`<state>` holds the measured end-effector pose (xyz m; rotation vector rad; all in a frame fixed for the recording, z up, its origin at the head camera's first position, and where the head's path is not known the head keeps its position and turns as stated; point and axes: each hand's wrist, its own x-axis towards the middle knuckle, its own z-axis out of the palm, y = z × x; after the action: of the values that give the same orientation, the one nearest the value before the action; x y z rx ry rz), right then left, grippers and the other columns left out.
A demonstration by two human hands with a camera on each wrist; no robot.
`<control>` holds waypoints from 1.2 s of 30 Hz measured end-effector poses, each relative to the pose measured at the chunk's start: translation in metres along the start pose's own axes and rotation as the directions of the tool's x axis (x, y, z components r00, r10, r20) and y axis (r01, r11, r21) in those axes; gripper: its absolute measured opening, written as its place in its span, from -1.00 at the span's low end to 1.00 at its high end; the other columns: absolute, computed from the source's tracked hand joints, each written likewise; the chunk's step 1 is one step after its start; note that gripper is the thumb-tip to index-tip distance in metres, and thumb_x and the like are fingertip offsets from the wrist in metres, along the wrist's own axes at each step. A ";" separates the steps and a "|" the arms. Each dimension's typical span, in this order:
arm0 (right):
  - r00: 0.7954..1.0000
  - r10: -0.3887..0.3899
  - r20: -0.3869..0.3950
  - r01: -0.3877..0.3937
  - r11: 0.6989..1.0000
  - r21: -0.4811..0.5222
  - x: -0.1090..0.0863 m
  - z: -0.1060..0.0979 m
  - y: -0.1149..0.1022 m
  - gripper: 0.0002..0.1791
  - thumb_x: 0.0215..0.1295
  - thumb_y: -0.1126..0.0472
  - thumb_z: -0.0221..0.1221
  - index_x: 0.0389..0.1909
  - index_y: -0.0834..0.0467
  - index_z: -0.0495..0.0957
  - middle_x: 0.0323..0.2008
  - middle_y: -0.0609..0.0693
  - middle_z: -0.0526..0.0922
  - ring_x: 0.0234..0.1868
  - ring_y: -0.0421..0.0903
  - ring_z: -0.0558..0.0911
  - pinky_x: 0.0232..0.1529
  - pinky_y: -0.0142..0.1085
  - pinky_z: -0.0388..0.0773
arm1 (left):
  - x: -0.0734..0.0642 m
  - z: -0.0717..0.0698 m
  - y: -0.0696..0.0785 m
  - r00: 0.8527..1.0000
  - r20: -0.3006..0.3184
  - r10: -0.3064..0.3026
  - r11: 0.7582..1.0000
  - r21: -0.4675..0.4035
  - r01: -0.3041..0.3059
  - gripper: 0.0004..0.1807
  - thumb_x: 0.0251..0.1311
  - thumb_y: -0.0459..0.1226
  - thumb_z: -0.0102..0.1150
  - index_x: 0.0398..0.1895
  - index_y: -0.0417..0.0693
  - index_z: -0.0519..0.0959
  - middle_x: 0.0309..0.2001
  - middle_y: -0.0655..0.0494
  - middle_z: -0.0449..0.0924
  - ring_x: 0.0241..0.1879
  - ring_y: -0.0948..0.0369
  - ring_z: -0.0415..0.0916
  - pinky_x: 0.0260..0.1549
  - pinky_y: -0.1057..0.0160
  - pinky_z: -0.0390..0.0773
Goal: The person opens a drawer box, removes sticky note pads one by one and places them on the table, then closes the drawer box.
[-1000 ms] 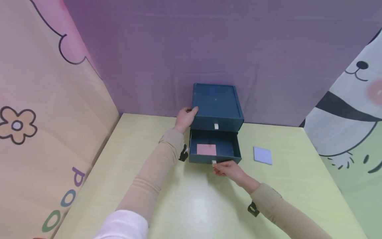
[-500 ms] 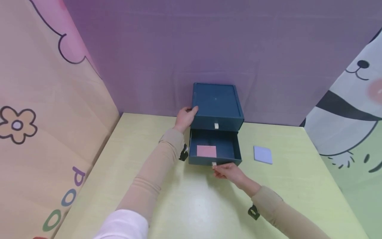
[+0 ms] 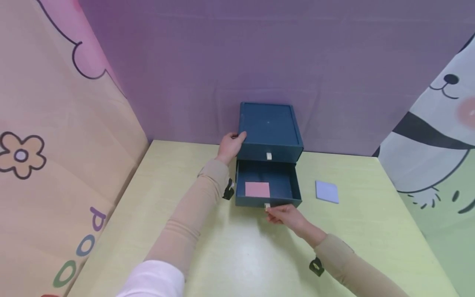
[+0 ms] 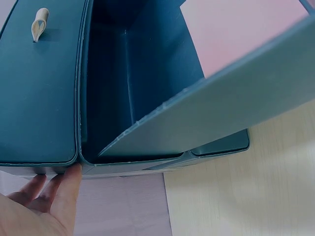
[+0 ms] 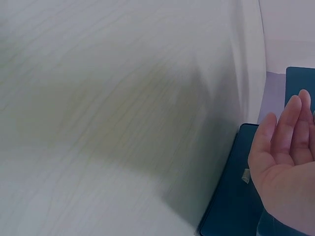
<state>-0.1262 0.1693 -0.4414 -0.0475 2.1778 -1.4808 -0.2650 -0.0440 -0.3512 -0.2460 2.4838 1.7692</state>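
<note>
**Blue drawer box [image 3: 270, 123] stands with an open drawer [image 3: 249, 201]**

A purple backdrop [image 3: 185, 62] rises at the rear, flanked by printed sheets: a left sheet [image 3: 44, 82] with a flower and letters, and a right sheet [image 3: 419, 169] with a cartoon animal. Before them spreads a pale table [image 3: 178, 185]. Tan sleeves [image 3: 193, 218] reach in over it from both sides.

The box sits at the table's far side, near the backdrop. Its open drawer juts toward the person, beneath a closed upper drawer [image 3: 256, 153]; the left wrist view shows another front [image 4: 221, 143] below.

The left hand [image 3: 230, 147] rests on the box's left side near the front, its fingers extended rather than clamped. The right hand [image 3: 287, 216] is at the open drawer's front, fingertips together.

A lilac square [image 3: 327, 192] lies on the table, right of the drawer and apart from it. Pink paper [image 3: 257, 189] lies flat inside the drawer, left of centre. Smallest is the drawer's pale pull tab [image 3: 267, 206], pinched between the right hand's fingertips.
</note>
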 end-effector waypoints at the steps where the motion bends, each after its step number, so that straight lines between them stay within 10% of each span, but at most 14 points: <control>1: 1.000 -0.001 0.003 0.001 1.000 -0.001 0.000 0.000 0.000 -0.53 0.37 0.09 0.10 0.01 0.45 0.53 -0.20 0.23 0.70 -0.17 0.09 0.66 0.01 -0.06 0.59 | 0.000 0.000 0.000 1.000 0.001 -0.001 1.000 0.001 0.001 -0.33 0.30 0.11 -0.04 0.31 -0.14 0.32 0.24 -0.07 0.39 0.22 0.02 0.36 0.21 0.07 0.39; 36: 0.998 -0.025 0.051 0.024 1.000 0.016 -0.009 0.006 0.010 -0.49 0.36 0.06 0.10 0.01 0.47 0.52 -0.18 0.26 0.69 -0.18 0.05 0.67 -0.02 -0.07 0.60 | 0.000 0.000 -0.001 1.000 -0.003 0.004 1.000 0.005 -0.004 -0.32 0.29 0.12 -0.04 0.32 -0.13 0.32 0.25 -0.06 0.39 0.23 0.02 0.35 0.22 0.07 0.38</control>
<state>-0.1135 0.1705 -0.4483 -0.1059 2.1325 -1.4935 -0.2651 -0.0441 -0.3521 -0.2443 2.4924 1.7648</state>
